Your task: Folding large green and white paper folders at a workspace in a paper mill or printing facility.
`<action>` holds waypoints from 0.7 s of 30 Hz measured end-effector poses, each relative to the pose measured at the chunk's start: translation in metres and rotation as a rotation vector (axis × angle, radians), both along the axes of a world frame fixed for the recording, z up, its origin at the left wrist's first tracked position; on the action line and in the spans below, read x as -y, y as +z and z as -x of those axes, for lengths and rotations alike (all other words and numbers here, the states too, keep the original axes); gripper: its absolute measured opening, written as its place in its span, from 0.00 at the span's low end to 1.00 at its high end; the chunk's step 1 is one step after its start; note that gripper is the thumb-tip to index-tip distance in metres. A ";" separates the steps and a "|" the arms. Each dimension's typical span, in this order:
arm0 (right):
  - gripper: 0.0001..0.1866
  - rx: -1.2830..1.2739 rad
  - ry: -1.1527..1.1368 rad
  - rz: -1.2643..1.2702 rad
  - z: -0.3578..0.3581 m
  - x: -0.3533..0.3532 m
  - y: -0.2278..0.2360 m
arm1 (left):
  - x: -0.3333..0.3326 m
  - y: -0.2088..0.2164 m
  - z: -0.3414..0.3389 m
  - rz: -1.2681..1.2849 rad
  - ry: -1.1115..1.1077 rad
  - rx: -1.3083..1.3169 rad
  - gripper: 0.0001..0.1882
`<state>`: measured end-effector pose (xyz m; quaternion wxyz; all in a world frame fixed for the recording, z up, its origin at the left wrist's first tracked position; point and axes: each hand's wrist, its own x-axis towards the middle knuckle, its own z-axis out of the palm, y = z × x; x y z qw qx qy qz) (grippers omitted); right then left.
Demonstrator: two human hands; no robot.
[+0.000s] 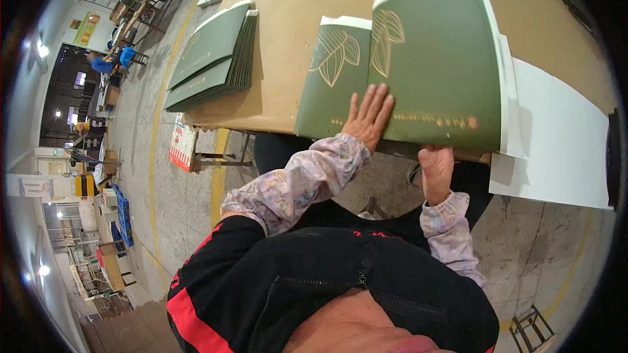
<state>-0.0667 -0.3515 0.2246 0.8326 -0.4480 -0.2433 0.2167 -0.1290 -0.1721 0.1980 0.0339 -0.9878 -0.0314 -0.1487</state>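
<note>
A green card folder with a gold leaf print lies along the table's near edge, its white-edged upper corner blurred. My left hand rests flat with fingers stretched out, over the line between this larger panel and a narrower green panel on its left. My right hand is at the lower edge of the larger panel. Its fingers are partly hidden under that edge and seem closed on it. White sheets stick out to the right of the folder, past the table edge.
A fanned stack of green folders stands on the table at the left. Below it is a red and white box. A stool is at the lower right. Other people work at tables far left.
</note>
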 end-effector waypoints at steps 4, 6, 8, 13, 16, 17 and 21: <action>0.16 -0.661 -0.062 -0.031 -0.018 -0.001 -0.019 | 0.009 0.038 -0.014 0.170 -0.079 -0.651 0.51; 0.16 -0.628 -0.060 0.006 -0.022 0.001 -0.029 | -0.006 0.031 -0.041 0.260 -0.093 -0.651 0.52; 0.17 -0.610 -0.061 0.046 -0.022 -0.002 -0.018 | -0.027 0.024 -0.084 0.311 0.010 -0.636 0.57; 0.18 -0.602 0.019 0.049 -0.019 -0.010 -0.018 | -0.083 0.012 -0.170 0.206 0.318 -0.332 0.54; 0.18 -0.624 0.006 0.044 -0.019 -0.013 -0.018 | -0.086 0.004 -0.174 0.246 0.365 -0.353 0.54; 0.19 -0.617 0.026 0.046 -0.015 -0.018 -0.018 | -0.101 -0.014 -0.161 0.231 0.328 -0.352 0.53; 0.19 -0.581 -0.075 0.059 -0.013 -0.017 -0.015 | -0.046 0.018 -0.079 0.440 -0.016 -0.476 0.47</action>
